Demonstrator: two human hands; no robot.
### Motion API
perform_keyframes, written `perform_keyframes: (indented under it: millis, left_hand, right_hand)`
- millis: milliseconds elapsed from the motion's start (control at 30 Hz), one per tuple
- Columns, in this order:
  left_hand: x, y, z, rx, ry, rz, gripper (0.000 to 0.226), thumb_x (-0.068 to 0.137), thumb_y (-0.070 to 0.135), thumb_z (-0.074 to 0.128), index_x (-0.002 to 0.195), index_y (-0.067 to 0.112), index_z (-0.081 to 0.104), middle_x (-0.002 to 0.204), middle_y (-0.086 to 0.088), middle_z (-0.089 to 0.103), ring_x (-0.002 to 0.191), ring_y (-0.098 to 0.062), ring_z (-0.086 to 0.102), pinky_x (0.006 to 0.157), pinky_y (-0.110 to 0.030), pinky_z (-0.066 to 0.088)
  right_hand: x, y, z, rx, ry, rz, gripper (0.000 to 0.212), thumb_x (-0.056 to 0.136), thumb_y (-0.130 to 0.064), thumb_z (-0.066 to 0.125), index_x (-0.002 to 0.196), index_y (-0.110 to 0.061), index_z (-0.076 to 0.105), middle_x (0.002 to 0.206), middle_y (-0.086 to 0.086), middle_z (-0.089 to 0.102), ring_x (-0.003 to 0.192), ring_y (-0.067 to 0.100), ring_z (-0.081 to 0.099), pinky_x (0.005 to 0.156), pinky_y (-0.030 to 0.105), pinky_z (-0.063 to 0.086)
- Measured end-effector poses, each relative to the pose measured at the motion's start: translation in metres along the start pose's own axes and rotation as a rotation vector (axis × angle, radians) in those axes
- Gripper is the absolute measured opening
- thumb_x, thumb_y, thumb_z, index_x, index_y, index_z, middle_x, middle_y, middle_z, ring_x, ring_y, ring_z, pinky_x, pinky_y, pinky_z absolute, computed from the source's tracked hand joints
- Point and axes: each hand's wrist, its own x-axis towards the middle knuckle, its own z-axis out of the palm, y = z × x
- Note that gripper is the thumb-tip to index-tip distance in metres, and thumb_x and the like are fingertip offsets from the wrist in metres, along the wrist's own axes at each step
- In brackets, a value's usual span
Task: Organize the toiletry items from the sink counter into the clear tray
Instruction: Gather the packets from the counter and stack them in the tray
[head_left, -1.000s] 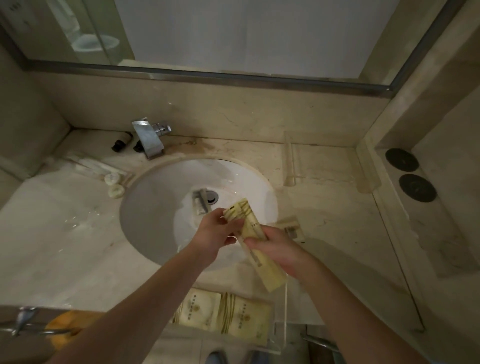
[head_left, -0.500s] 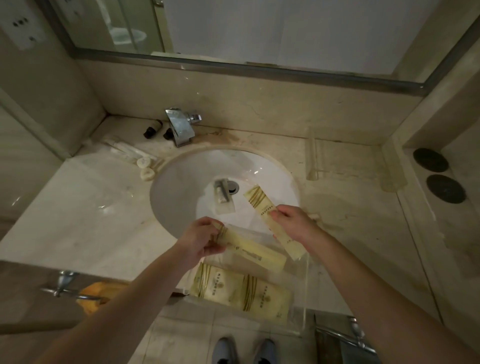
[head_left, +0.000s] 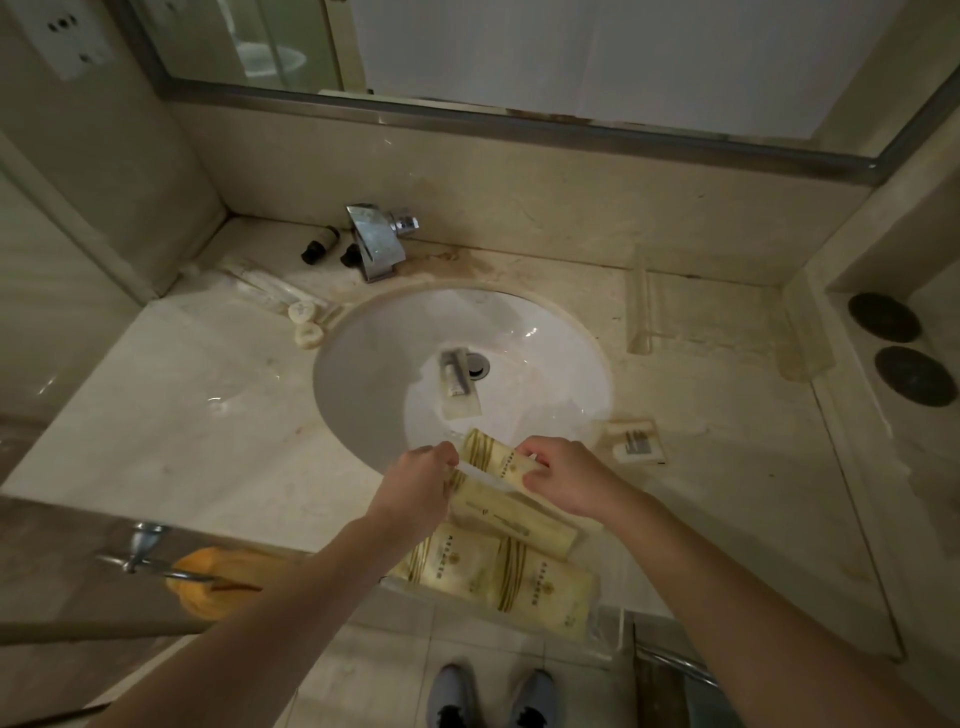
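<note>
I've got both hands at the near rim of the sink (head_left: 363, 364), pinched on one long yellow packet (head_left: 496, 457): left hand (head_left: 415, 486) nips its left end, right hand (head_left: 563, 480) wraps the right end, fingers curled shut around it. Packet sits tilted, over the tray (head_left: 605, 631), which hangs at the front edge of the tabletop (head_left: 197, 415). Just below the held packet a 2nd long packet (head_left: 519, 517) lies in the tray, and 2 flat square sachets (head_left: 498, 574) lie side by side nearer me, also in the tray. Can't tell if the held packet touches the one under it. Other bits: small tube (head_left: 454, 376) in the basin by the drain, small kit sachet (head_left: 635, 441) on the tabletop just right of the sink, 2 round soaps (head_left: 305, 322) and wrapped sticks (head_left: 260, 283) to the left, 2 dark mini bottles (head_left: 319, 244) by the tap (head_left: 376, 241). Another clear tray (head_left: 641, 306) sits back right.
</note>
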Motion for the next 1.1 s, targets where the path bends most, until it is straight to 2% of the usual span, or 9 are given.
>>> perform_keyframes:
  millis: [100, 233, 433, 633, 767, 900, 967, 1033, 1100]
  left_hand:
    - [-0.001, -0.003, -0.001, 0.021, -0.003, 0.078, 0.016, 0.085, 0.001, 0.048, 0.089, 0.014, 0.058, 0.091, -0.004, 0.061, 0.079, -0.025, 0.059, 0.073, -0.038, 0.053]
    - [-0.002, -0.008, 0.0, 0.091, -0.029, 0.212, 0.018, 0.082, -0.001, 0.046, 0.075, 0.016, 0.046, 0.091, -0.005, 0.053, 0.075, -0.023, 0.052, 0.066, -0.032, 0.045]
    - [-0.001, -0.017, 0.004, 0.317, -0.154, 0.385, 0.013, 0.087, 0.004, 0.049, 0.093, 0.012, 0.057, 0.107, -0.006, 0.053, 0.102, -0.023, 0.047, 0.085, -0.034, 0.047]
    - [0.0, -0.015, 0.002, 0.448, -0.2, 0.439, 0.029, 0.087, 0.004, 0.046, 0.111, 0.011, 0.059, 0.123, -0.006, 0.045, 0.111, -0.024, 0.043, 0.095, -0.035, 0.045]
    - [-0.002, -0.015, 0.0, 0.403, -0.189, 0.46, 0.024, 0.088, 0.018, 0.048, 0.109, 0.014, 0.058, 0.114, -0.006, 0.051, 0.102, -0.024, 0.05, 0.091, -0.038, 0.048]
    - [-0.005, -0.016, 0.002, 0.398, -0.281, 0.499, 0.034, 0.086, 0.039, 0.051, 0.115, 0.022, 0.053, 0.111, -0.004, 0.052, 0.101, -0.025, 0.054, 0.085, -0.041, 0.052]
    - [-0.004, -0.014, 0.003, 0.411, -0.317, 0.483, 0.033, 0.088, 0.038, 0.049, 0.117, 0.021, 0.053, 0.11, -0.005, 0.052, 0.1, -0.027, 0.056, 0.083, -0.041, 0.051]
    - [-0.003, -0.011, 0.004, 0.398, -0.308, 0.446, 0.03, 0.091, 0.035, 0.047, 0.116, 0.019, 0.052, 0.109, -0.006, 0.053, 0.098, -0.029, 0.059, 0.081, -0.041, 0.051]
    - [-0.001, -0.01, 0.007, 0.397, -0.283, 0.413, 0.028, 0.092, 0.033, 0.047, 0.115, 0.017, 0.049, 0.108, -0.007, 0.056, 0.098, -0.029, 0.06, 0.08, -0.041, 0.051]
  right_hand:
    - [0.002, 0.003, 0.003, -0.031, 0.022, 0.005, 0.029, 0.086, -0.017, 0.053, 0.113, -0.023, 0.06, 0.101, 0.001, 0.066, 0.078, 0.021, 0.062, 0.059, 0.028, 0.046]
    - [0.004, 0.001, 0.004, -0.101, 0.035, -0.008, 0.033, 0.087, -0.019, 0.056, 0.119, -0.023, 0.055, 0.116, 0.007, 0.065, 0.092, 0.025, 0.064, 0.074, 0.035, 0.053]
    - [0.006, -0.001, 0.008, -0.199, 0.018, -0.017, 0.033, 0.082, -0.024, 0.06, 0.114, -0.027, 0.052, 0.109, 0.004, 0.066, 0.082, 0.023, 0.063, 0.065, 0.033, 0.052]
    - [0.001, 0.0, 0.027, -0.512, 0.101, -0.17, 0.048, 0.078, -0.027, 0.064, 0.122, -0.026, 0.045, 0.11, 0.003, 0.061, 0.093, 0.026, 0.062, 0.07, 0.035, 0.049]
    - [-0.002, 0.005, 0.044, -0.564, 0.193, -0.233, 0.043, 0.083, -0.023, 0.059, 0.124, -0.019, 0.047, 0.114, 0.005, 0.057, 0.101, 0.026, 0.057, 0.078, 0.039, 0.05]
    - [-0.01, 0.015, 0.058, -0.587, 0.338, -0.325, 0.044, 0.074, -0.022, 0.061, 0.117, -0.014, 0.054, 0.102, 0.004, 0.056, 0.089, 0.022, 0.057, 0.073, 0.035, 0.052]
    - [-0.016, 0.02, 0.062, -0.579, 0.424, -0.343, 0.052, 0.071, -0.031, 0.065, 0.119, -0.014, 0.053, 0.105, 0.005, 0.057, 0.09, 0.022, 0.055, 0.075, 0.034, 0.052]
    - [-0.023, 0.024, 0.062, -0.59, 0.482, -0.348, 0.046, 0.071, -0.044, 0.061, 0.108, -0.016, 0.057, 0.106, 0.005, 0.058, 0.093, 0.023, 0.054, 0.077, 0.036, 0.049]
    - [-0.029, 0.031, 0.063, -0.631, 0.468, -0.332, 0.044, 0.072, -0.054, 0.055, 0.095, -0.017, 0.058, 0.099, 0.003, 0.057, 0.09, 0.022, 0.052, 0.075, 0.035, 0.047]
